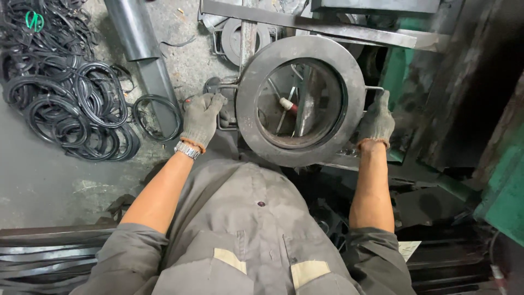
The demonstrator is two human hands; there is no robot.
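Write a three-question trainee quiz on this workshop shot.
1. True or false: both hands wear knit gloves.
2. What does each hand grip on the big metal ring? A) thin side handles B) a hammer C) a rubber loop
3. What lies piled on the floor to the person's left?

Key:
1. True: the left hand and the right hand are both gloved.
2. A: a handle juts from each side of the ring.
3. Black rubber rings.
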